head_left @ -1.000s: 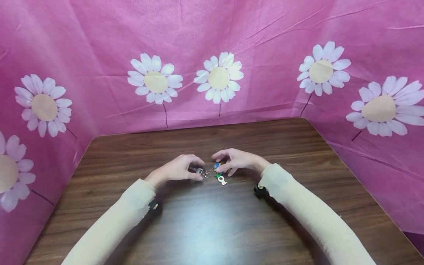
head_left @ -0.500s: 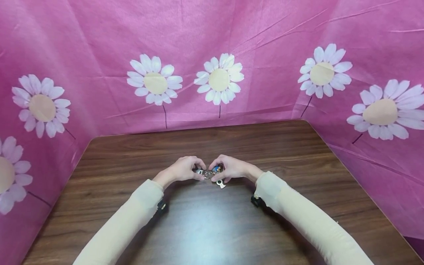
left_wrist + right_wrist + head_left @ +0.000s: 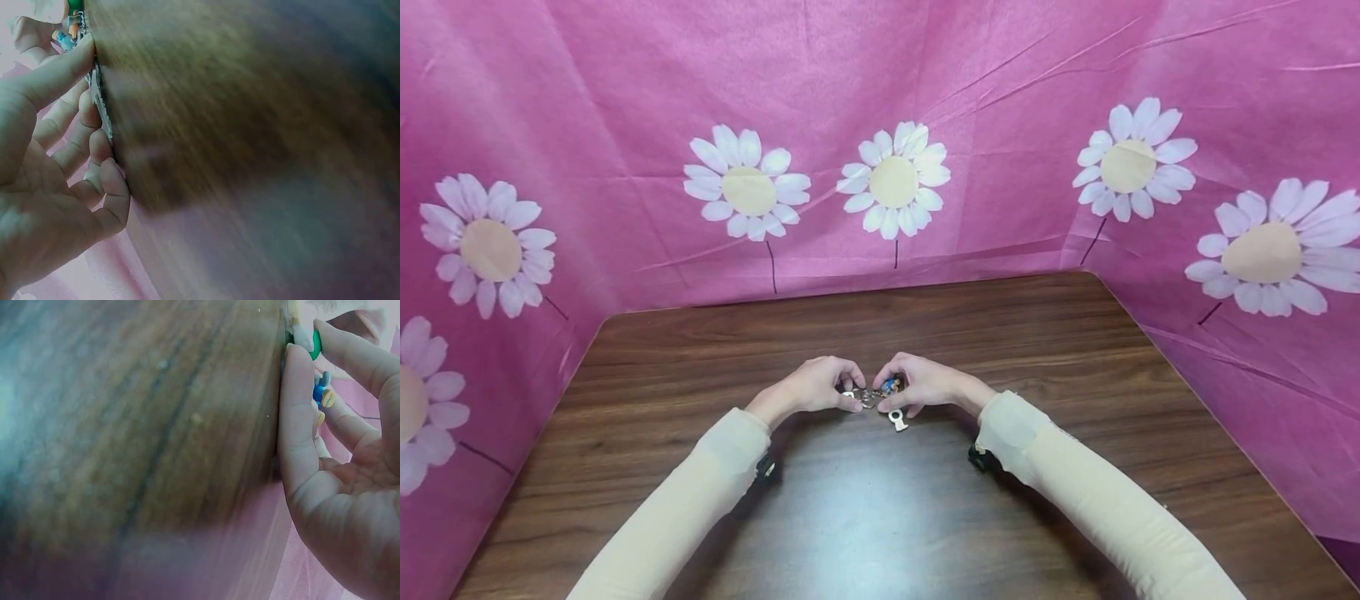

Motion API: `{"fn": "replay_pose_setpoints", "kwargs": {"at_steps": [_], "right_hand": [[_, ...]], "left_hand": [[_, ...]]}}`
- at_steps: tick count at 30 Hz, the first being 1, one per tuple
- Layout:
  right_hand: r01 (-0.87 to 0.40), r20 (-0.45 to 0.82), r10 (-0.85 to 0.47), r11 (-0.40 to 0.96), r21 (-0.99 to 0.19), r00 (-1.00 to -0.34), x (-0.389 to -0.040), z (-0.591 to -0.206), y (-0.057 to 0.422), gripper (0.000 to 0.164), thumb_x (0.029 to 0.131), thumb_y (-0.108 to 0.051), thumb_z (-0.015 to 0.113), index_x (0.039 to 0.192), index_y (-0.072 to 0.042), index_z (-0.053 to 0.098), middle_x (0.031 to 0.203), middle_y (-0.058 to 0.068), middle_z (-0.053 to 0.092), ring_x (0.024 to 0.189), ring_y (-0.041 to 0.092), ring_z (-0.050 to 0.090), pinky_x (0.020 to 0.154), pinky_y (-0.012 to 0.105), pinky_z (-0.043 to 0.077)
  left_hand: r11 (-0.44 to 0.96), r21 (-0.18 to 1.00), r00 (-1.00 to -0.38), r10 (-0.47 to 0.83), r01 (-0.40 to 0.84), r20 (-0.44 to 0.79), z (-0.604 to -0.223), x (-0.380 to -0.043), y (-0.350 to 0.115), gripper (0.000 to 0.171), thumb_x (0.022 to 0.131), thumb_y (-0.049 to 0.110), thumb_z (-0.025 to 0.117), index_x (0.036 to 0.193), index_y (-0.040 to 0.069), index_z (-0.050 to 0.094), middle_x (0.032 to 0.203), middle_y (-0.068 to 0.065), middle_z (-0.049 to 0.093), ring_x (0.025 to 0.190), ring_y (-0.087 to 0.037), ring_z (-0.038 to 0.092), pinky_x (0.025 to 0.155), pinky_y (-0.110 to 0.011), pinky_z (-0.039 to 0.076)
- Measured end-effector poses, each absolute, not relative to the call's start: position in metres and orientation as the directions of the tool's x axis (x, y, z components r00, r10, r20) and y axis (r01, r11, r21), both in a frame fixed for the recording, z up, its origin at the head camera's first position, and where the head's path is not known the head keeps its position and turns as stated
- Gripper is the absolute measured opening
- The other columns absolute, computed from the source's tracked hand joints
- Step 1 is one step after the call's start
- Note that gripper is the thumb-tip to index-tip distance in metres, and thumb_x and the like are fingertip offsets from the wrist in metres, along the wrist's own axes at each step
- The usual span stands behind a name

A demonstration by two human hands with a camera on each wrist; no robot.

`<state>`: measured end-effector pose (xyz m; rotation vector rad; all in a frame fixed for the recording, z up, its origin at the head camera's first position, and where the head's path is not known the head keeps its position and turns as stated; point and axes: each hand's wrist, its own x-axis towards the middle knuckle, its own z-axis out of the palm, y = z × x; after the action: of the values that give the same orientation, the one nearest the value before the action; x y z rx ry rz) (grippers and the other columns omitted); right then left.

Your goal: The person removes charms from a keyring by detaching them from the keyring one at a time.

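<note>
A small keychain bunch (image 3: 880, 395) lies on the wooden table (image 3: 880, 500) between both hands: a metal ring, a silver clasp, coloured charms and a white tag (image 3: 898, 421). My left hand (image 3: 820, 385) pinches the silver clasp end (image 3: 100, 103) with curled fingers. My right hand (image 3: 921, 383) pinches the charm end, where blue and orange charms (image 3: 322, 394) and a green piece (image 3: 315, 344) show between thumb and fingers. The two hands almost touch over the ring.
A pink cloth with white daisies (image 3: 895, 179) walls the table at the back and on both sides. Cream sleeves (image 3: 700, 492) cover both forearms, each with a dark wrist mount (image 3: 981, 457).
Both hands have drawn together over the keychain and come slightly nearer to me; the white tag now hangs just below the right fingers.
</note>
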<state>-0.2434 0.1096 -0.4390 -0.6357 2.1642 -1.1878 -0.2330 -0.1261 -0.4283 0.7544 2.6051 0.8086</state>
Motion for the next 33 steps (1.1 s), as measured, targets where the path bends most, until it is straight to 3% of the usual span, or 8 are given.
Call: {"fn": "replay_pose_setpoints", "kwargs": {"at_steps": [10, 16, 20, 25, 28, 33], "right_hand": [[-0.129, -0.261, -0.648, 0.49, -0.862, -0.715, -0.244, -0.438, 0.106, 0.025, 0.086, -0.015, 0.083, 0.101, -0.005, 0.065, 0.117, 0.013, 0.044, 0.084, 0.02, 0.061, 0.06, 0.038, 0.061], [-0.161, -0.246, -0.65, 0.501, -0.85, -0.719, -0.246, -0.436, 0.104, 0.018, 0.089, -0.015, 0.08, 0.091, -0.007, 0.063, 0.115, 0.012, 0.045, 0.081, 0.021, 0.061, 0.059, 0.037, 0.061], [-0.217, -0.24, -0.659, 0.533, -0.818, -0.713, -0.246, -0.436, 0.104, 0.015, 0.091, -0.017, 0.078, 0.089, -0.01, 0.065, 0.112, 0.01, 0.048, 0.077, 0.02, 0.06, 0.056, 0.035, 0.06], [-0.258, -0.28, -0.693, 0.564, -0.784, -0.664, -0.244, -0.432, 0.108, 0.013, 0.094, -0.023, 0.074, 0.092, -0.013, 0.066, 0.094, 0.003, 0.062, 0.067, 0.015, 0.06, 0.055, 0.033, 0.059], [-0.293, -0.253, -0.748, 0.513, -0.807, -0.613, -0.241, -0.429, 0.112, 0.013, 0.098, -0.024, 0.069, 0.094, -0.012, 0.066, 0.082, 0.0, 0.069, 0.067, 0.015, 0.062, 0.058, 0.033, 0.058], [-0.334, -0.116, -0.82, 0.352, -0.874, -0.561, -0.231, -0.416, 0.119, 0.012, 0.104, -0.023, 0.061, 0.103, -0.011, 0.063, 0.096, 0.001, 0.07, 0.083, 0.028, 0.067, 0.074, 0.042, 0.059]], "left_hand": [[0.703, 0.587, -0.811, 0.571, 0.402, -0.129, -0.427, -0.232, -0.129, 0.029, 0.079, 0.025, 0.089, 0.095, 0.015, 0.066, 0.083, 0.006, 0.062, 0.076, -0.009, 0.055, 0.074, -0.03, 0.046], [0.649, 0.587, -0.758, 0.646, 0.484, -0.089, -0.428, -0.234, -0.131, 0.021, 0.083, 0.019, 0.085, 0.082, 0.017, 0.064, 0.071, 0.011, 0.059, 0.065, -0.005, 0.054, 0.063, -0.026, 0.046], [0.596, 0.633, -0.737, 0.674, 0.494, -0.059, -0.428, -0.235, -0.134, 0.016, 0.085, 0.015, 0.083, 0.083, 0.016, 0.067, 0.07, 0.011, 0.061, 0.065, -0.005, 0.057, 0.063, -0.024, 0.048], [0.522, 0.728, -0.744, 0.667, 0.445, -0.024, -0.423, -0.228, -0.135, 0.013, 0.086, 0.012, 0.082, 0.086, 0.012, 0.069, 0.073, 0.008, 0.066, 0.07, -0.011, 0.062, 0.066, -0.025, 0.051], [0.49, 0.749, -0.747, 0.665, 0.446, 0.01, -0.414, -0.222, -0.135, 0.012, 0.087, 0.013, 0.081, 0.087, 0.012, 0.069, 0.074, 0.007, 0.066, 0.07, -0.012, 0.063, 0.064, -0.026, 0.052], [0.458, 0.747, -0.753, 0.652, 0.481, 0.086, -0.387, -0.208, -0.135, 0.012, 0.087, 0.015, 0.082, 0.09, 0.014, 0.07, 0.078, 0.009, 0.069, 0.073, -0.01, 0.065, 0.069, -0.028, 0.056]]}}
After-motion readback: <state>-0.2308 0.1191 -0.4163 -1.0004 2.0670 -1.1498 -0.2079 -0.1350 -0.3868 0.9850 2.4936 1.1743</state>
